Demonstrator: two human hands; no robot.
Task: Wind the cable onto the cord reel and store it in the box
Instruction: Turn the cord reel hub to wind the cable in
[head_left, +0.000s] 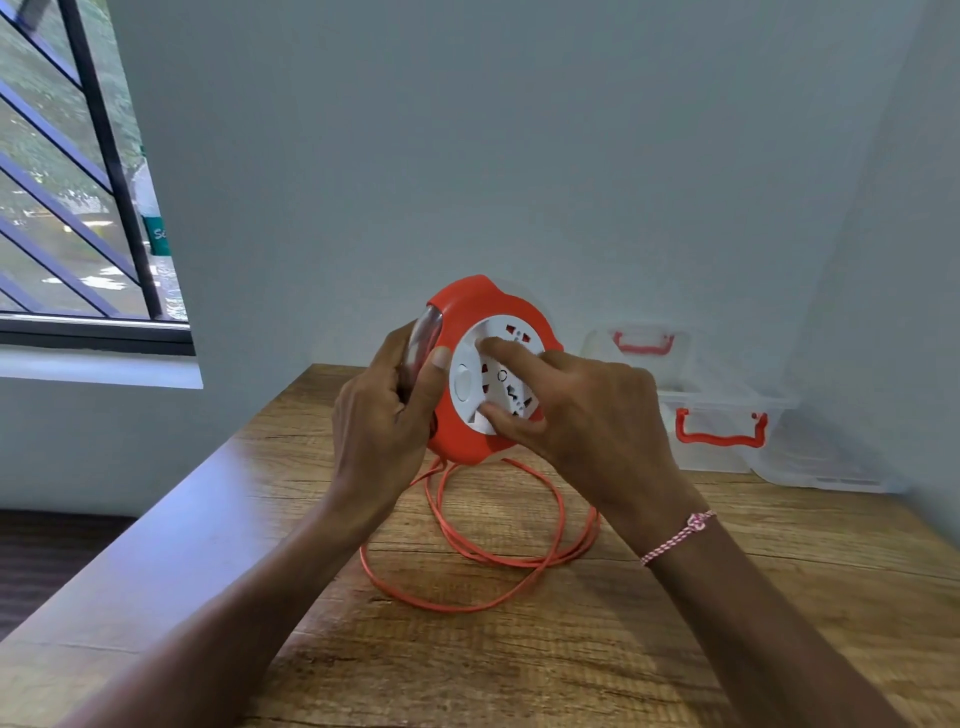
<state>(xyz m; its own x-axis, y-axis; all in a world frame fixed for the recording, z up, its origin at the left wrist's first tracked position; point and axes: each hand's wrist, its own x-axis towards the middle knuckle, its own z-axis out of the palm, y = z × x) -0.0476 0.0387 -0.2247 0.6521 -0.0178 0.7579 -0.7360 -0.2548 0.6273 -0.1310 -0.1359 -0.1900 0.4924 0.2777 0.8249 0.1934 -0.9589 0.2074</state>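
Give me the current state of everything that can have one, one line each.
cord reel: held off the table, socket face toward camera.
cable: mostly unwound, looped loosely on the table.
left hand: gripping the reel's edge.
right hand: fingers on the white socket disc.
box: open, lid behind.

We note bare forearms, no sleeves in view. A thin pink-and-white braided thread bracelet (680, 535), knotted on top, circles the right wrist.

Single head-worn view, looking forward and down from close above the wooden table (675, 649), facing the far wall, window (67, 182) at left.
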